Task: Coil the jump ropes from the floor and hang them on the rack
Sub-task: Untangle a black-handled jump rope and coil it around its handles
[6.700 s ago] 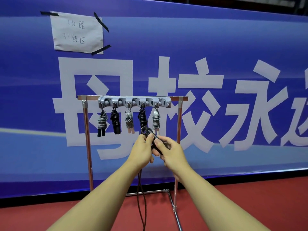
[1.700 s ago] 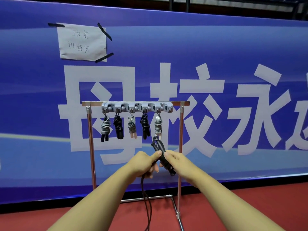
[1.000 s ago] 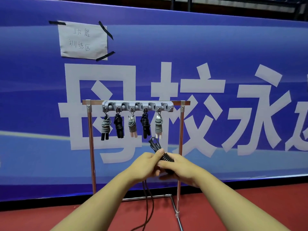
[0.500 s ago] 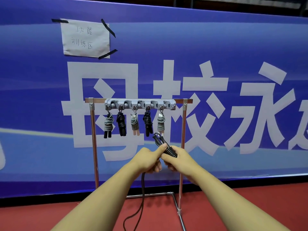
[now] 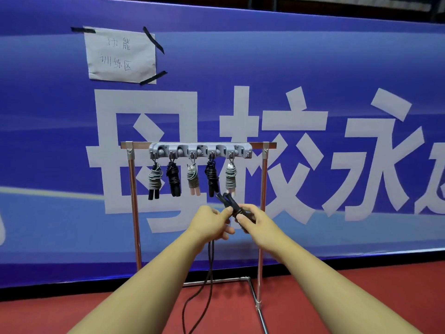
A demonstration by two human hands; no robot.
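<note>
Both hands meet just in front of the rack (image 5: 261, 213), a little below its row of hooks, and they share one black jump rope (image 5: 228, 203). The right hand (image 5: 252, 221) is curled round the two handles, which are held side by side and angled up toward the hooks, probably so the pair makes a firm core to wind on. The left hand (image 5: 212, 222) pinches the cord right beside the handles, thumb on top, seemingly to feed and tension each turn. The loose cord (image 5: 210, 266) drops from under that hand and loops down toward the red floor (image 5: 337, 297) in front of the rack's base, so I judge the coiling well short of finished. Five wound ropes (image 5: 192, 178) already hang from the grey hook strip (image 5: 199, 150) on the rack's top bar (whether a free hook remains at its right end I cannot tell). Behind the rack stands a long blue banner (image 5: 337, 68) with large pale characters, and up to the rack's left a handwritten paper note (image 5: 120, 55) is stuck on it with black tape.
</note>
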